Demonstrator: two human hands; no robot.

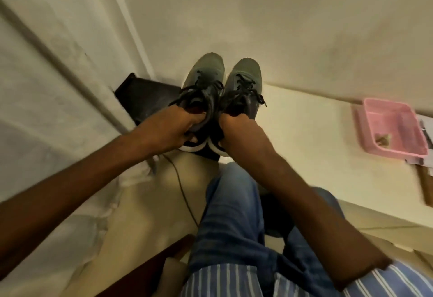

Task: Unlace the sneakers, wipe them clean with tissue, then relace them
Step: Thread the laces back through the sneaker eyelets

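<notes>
The person is holding 2 grey sneakers side by side above a dark stand, with toes pointing away and heels toward the body. The left hand is gripping the heel collar of the left sneaker, its fingers curling into the opening and the thumb underneath by the white sole. The right hand is gripping the heel collar of the right sneaker, its fingers hooking over the rim and into the shoe; how the fingertips are lying inside I cannot tell. The 2 sneakers are touching each other along their inner sides, just right of the dark stand and partly over it. Black laces are threading through the eyelets of both, with loose ends hanging out toward the sides. A thin dark cord is running along the pale floor from below the dark stand toward the person's blue trousers. Well to the right of the dark stand, a pink basket is sitting by the wall with a small brownish scrap lying in it. The picture is showing some blur
</notes>
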